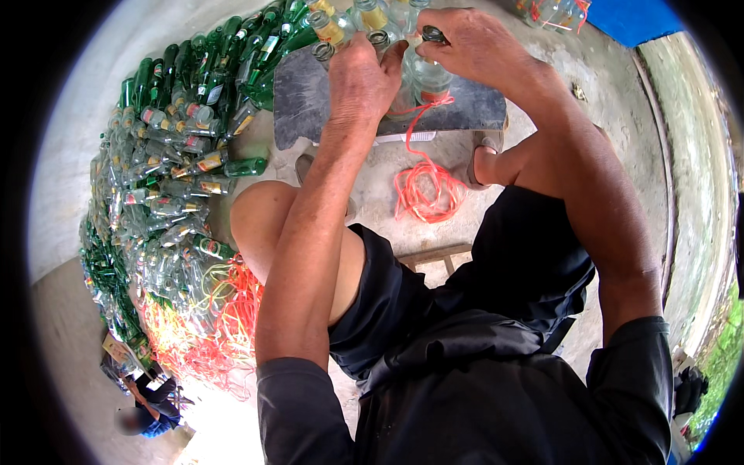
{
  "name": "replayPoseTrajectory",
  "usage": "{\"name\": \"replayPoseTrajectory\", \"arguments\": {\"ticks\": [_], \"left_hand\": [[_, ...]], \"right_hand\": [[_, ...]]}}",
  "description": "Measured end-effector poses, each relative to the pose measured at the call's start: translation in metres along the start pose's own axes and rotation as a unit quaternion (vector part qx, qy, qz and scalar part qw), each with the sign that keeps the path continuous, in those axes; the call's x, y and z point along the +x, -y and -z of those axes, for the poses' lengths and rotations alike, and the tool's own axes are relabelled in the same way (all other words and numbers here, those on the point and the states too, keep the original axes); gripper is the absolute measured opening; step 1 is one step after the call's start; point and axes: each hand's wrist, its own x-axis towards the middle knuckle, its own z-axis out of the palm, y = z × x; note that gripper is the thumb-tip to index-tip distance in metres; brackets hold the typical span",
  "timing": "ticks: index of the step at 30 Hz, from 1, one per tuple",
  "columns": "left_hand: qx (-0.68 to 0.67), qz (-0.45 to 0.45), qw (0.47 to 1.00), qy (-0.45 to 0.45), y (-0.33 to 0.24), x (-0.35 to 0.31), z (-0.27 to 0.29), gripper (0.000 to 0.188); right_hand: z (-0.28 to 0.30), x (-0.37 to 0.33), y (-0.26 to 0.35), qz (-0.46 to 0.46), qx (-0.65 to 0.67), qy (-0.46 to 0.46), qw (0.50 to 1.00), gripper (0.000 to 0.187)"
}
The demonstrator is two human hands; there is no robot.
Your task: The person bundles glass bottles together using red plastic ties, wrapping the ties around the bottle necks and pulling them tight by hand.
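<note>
Several clear glass bottles (431, 77) stand upright in a tight cluster on a dark, low tabletop (301, 97). My left hand (364, 74) is closed among the bottle necks on the near left of the cluster, its thumb against a bottle; its fingertips are partly hidden. At the right side, my right hand (477, 45) grips a bottle by its neck, thumb and forefinger close to the mouth. A red plastic string (418, 128) passes round the lower part of the cluster and hangs over the table's near edge.
The string's loose coil (431, 192) lies on the floor between my feet. Green bottles (205, 74) and clear bottles (167, 163) are heaped at left, with tangled red string (205, 333) nearer. Another person (151, 399) sits at lower left. More tied bottles (558, 12) stand at far right.
</note>
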Motion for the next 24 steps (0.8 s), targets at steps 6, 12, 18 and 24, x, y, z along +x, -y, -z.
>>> {"name": "replayPoseTrajectory", "arguments": {"ticks": [6,12,18,24], "left_hand": [[-0.002,-0.008,1.0,-0.004,-0.001,-0.005,0.005,0.039],[0.0,-0.004,1.0,0.026,-0.005,-0.002,0.009,0.037],[-0.001,0.011,0.999,0.034,-0.01,-0.007,0.015,0.035],[-0.051,0.056,0.997,0.024,-0.013,-0.02,0.019,0.036]], "right_hand": [[0.007,0.007,0.007,-0.109,0.083,0.083,0.987,0.029],[0.012,0.008,0.007,-0.122,0.083,0.096,0.984,0.031],[0.007,0.009,0.006,-0.086,0.074,0.069,0.991,0.024],[0.016,0.014,0.019,-0.123,0.092,0.101,0.983,0.024]]}}
